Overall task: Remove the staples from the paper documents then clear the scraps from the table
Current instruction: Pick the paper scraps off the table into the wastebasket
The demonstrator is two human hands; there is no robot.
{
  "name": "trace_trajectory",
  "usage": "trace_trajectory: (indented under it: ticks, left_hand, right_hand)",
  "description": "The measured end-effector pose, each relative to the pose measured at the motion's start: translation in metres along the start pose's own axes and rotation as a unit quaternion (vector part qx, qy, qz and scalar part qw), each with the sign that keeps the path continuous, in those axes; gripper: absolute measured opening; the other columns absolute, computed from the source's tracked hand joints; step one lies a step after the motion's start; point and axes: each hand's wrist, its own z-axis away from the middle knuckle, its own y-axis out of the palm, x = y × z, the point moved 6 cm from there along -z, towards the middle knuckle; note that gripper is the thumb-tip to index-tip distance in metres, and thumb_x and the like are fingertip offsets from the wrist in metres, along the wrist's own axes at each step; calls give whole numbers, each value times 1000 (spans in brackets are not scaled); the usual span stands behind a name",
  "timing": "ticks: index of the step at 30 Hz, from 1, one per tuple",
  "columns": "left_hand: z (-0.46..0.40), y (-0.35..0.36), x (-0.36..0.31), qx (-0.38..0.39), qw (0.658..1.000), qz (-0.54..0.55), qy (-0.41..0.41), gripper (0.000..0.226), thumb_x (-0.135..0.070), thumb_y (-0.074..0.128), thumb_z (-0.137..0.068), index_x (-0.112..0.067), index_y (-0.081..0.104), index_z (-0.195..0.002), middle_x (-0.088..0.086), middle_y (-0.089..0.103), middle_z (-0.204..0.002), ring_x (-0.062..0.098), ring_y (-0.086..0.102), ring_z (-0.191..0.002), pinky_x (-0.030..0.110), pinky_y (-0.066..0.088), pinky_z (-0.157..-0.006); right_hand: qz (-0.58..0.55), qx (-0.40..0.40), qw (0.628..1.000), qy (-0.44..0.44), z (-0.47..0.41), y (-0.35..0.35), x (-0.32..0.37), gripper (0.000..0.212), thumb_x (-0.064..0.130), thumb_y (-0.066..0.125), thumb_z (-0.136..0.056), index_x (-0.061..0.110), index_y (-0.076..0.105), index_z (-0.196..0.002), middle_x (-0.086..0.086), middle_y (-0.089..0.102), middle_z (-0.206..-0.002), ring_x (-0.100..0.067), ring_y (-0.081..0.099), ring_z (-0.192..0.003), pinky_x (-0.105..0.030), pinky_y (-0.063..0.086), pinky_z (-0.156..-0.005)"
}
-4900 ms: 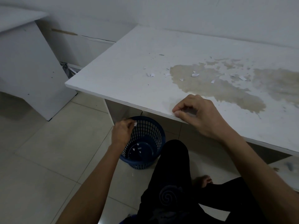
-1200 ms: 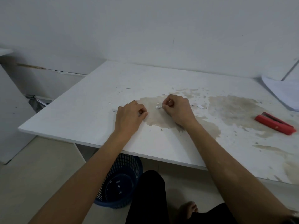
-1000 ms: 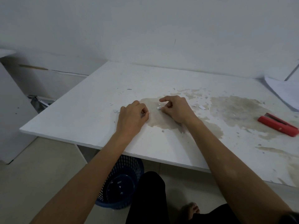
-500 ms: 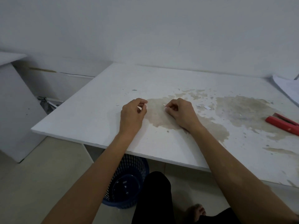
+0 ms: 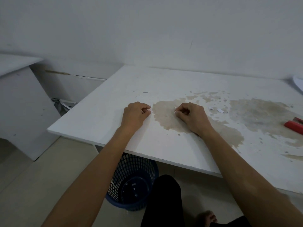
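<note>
White and badly stained, the table [image 5: 101, 122] carries your two curled hands side by side. Your left hand [image 5: 135, 114] and right hand [image 5: 191, 116] each seem to pinch a tiny paper scrap, though the bits are too small to be sure. More scraps [image 5: 218, 110] lie just right of your right hand, on the stain. Lose a piece on the way to the basket [image 5: 132, 182] below the edge and it lands on the floor. Sweep carelessly near the stapler [image 5: 294, 126] and bits may scatter.

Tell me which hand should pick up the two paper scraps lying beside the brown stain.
Right. The right hand rests on the table closer to the paper scraps; the left hand is farther away, beyond the stain.
</note>
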Motion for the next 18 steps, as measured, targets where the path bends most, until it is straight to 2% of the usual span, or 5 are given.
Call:
trace_trajectory:
  ticks: [4, 10, 13, 15, 18]
  left_hand:
    - [-10, -1, -8, 43, 997, -57, 18, 18, -19, 64, -91, -16, 75, -105, 1, 69, -103, 19, 61, -100, 38, 45, -93]
    - [-12, 0, -23, 43, 986, -150, 67, 13, -15, 59, -92, -12, 72, -90, 1, 66, -92, 22, 60, -88, 39, 45, -87]
    - [-7, 1, -23, 17, 980, -179, 82, 14, -14, 56, -93, -13, 68, -86, 1, 62, -89, 22, 59, -82, 36, 44, -83]
    - [1, 0, -21, 0, 984, -161, 81, 15, -13, 55, -93, -13, 68, -85, 0, 62, -86, 21, 58, -78, 35, 45, -80]
    - [24, -10, -17, -35, 994, -78, 71, 10, -18, 63, -92, -15, 71, -88, -3, 64, -84, 15, 59, -74, 29, 48, -73]
  right_hand:
    - [-5, -2, 1000, 1, 0, 0, -1, 7, 24, 68, -90, 20, 74, -91, 4, 71, -86, -11, 62, -78, -11, 41, -65]
    - [-8, -3, 1000, -2, 2, -1, 0, 5, 24, 68, -91, 23, 73, -89, 6, 70, -84, -7, 60, -74, -7, 39, -62]
    - [-9, -2, 1000, 3, 2, -1, 0, 6, 25, 67, -91, 23, 73, -90, 6, 71, -86, -7, 61, -75, -11, 43, -65]
    - [-15, -2, 1000, 6, 2, -1, -1, 7, 26, 67, -91, 22, 73, -91, 5, 72, -87, -9, 61, -76, -13, 45, -66]
    - [-22, -1, 1000, 6, 3, -1, 0, 7, 26, 67, -91, 22, 73, -92, 6, 71, -85, -6, 59, -72, -11, 42, -64]
